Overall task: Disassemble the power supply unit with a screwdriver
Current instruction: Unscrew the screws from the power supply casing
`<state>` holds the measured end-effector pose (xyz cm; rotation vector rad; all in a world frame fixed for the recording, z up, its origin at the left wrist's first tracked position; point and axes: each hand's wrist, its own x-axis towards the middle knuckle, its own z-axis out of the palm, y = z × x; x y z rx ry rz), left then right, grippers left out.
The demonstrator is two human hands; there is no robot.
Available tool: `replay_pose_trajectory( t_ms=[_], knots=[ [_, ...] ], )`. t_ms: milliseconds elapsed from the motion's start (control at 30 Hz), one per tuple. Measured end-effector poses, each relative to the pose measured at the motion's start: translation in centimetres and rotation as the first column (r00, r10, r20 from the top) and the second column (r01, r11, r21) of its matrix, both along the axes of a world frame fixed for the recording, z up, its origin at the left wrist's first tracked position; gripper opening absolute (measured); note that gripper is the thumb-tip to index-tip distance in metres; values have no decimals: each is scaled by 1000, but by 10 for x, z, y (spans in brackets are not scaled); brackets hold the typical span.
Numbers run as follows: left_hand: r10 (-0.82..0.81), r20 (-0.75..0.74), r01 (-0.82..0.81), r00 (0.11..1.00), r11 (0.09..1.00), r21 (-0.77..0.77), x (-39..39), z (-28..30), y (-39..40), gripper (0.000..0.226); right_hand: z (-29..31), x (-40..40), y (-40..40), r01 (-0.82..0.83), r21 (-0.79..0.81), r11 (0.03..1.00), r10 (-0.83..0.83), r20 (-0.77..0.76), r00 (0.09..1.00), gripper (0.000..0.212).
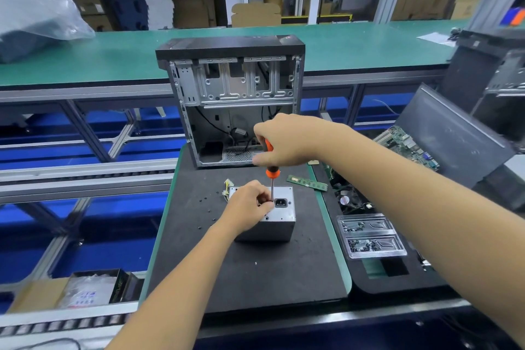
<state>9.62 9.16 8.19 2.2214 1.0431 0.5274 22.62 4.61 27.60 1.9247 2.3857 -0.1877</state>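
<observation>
1. Right hand point(287, 140) grips the screwdriver point(271, 172) upright; left hand point(248, 204) pinches near its tip.
2. The power supply unit point(272, 221) sits on a black mat point(255, 273).
3. Behind it stands an open computer case point(233, 99), with green benches point(113, 54) beyond.

Grey PSU box point(277, 226) on black mat, socket face up; orange-handled screwdriver point(271, 176) vertical on it.

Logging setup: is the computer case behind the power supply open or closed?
Open. The computer case has no side panel, so its bare metal interior and cables show.
</observation>
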Motion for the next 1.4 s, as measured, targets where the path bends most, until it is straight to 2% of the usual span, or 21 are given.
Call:
replay_pose_trajectory(
  t_ms=[67, 133, 300, 467, 567, 667, 767, 900, 1000, 1100, 1233, 1333, 1400],
  knots=[
    [13, -49, -12, 999, 1000, 22, 2, 1, -1, 10, -3, 1, 1, -3, 30, 1000, 4, -25, 1000, 34],
    [27, -94, -23, 995, 999, 39, 5, 2, -3, 8, -6, 3, 0, -25, 54, 998, 30, -96, 995, 29],
    [68, -232, -40, 970, 991, 124, 15, 3, -8, 5, -6, 7, -2, -17, 119, 993, 35, -145, 989, 26],
    [58, -342, 39, 938, 962, 271, 20, 0, -11, 7, -5, 11, -3, -11, 145, 989, 34, -156, 987, 26],
    [52, -373, 73, 926, 947, 312, 19, -1, -11, 6, -5, 15, -4, 17, 137, 990, 5, -160, 987, 25],
    [22, -442, 151, 897, 924, 352, 17, 0, -12, 13, -5, 17, -4, 39, 124, 991, -22, -136, 990, 25],
    [24, -414, 154, 910, 907, 392, 16, -1, -15, 17, -6, 18, -5, 53, 120, 991, -37, -133, 990, 26],
    [29, -354, 156, 935, 863, 480, 10, -6, -21, 8, -7, 18, -5, 74, 123, 990, -59, -123, 991, 28],
    [20, -281, 130, 959, 854, 503, 9, -8, -21, 13, -8, 18, -5, 98, 139, 985, -79, -130, 988, 27],
    [11, -330, 167, 944, 846, 507, 8, -11, -17, 19, -9, 19, -4, 119, 172, 978, -95, -145, 985, 28],
    [-8, -484, 289, 875, 810, 510, 10, -11, -13, 22, -11, 20, -2, 133, 194, 972, -104, -153, 983, 30],
    [18, -472, 250, 882, 830, 499, 14, -8, -15, 12, -13, 21, -2, 141, 196, 970, -114, -139, 984, 30],
    [32, -451, 210, 892, 855, 475, 16, -5, -17, 13, -14, 22, -2, 155, 183, 971, -129, -144, 981, 30]
  ],
)
